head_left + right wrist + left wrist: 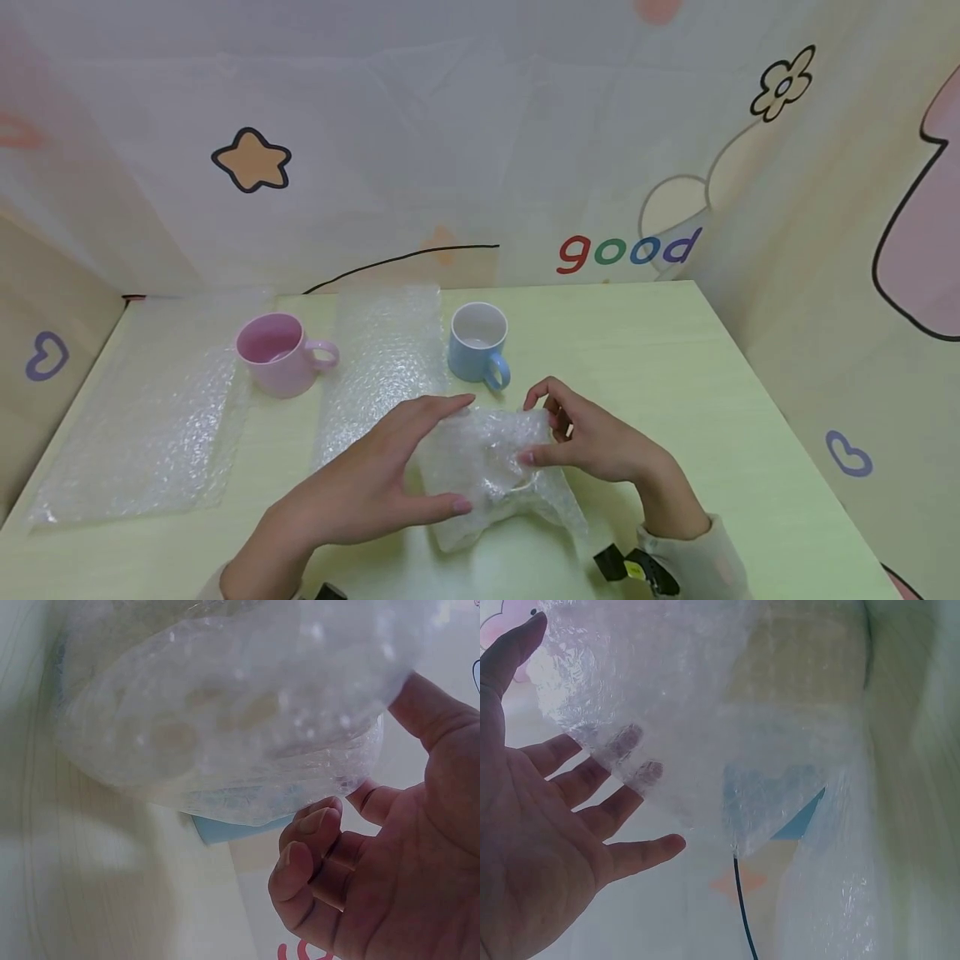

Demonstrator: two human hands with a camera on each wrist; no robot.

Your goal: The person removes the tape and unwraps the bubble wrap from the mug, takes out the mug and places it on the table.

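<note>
A crumpled bundle of clear bubble wrap [468,467] is at the front middle of the table, its inside hidden by the layers. My left hand [360,487] lies along its left side, fingers straight and thumb spread over the near part. In the left wrist view, fingertips of that hand [547,817] show through the film. At the upper right edge of the bundle, my right hand [603,437] pinches the wrap between thumb and forefinger. Its other fingers curl beneath, as the right wrist view of the hand [397,855] shows. Just behind the bundle stands a light blue mug [471,360].
A pink mug [288,371] stands to the left, its handle pointing right. One flat bubble wrap sheet [150,417] covers the table's left side, another sheet [382,350] lies between the mugs. Printed curtains [450,150] close off the back and sides.
</note>
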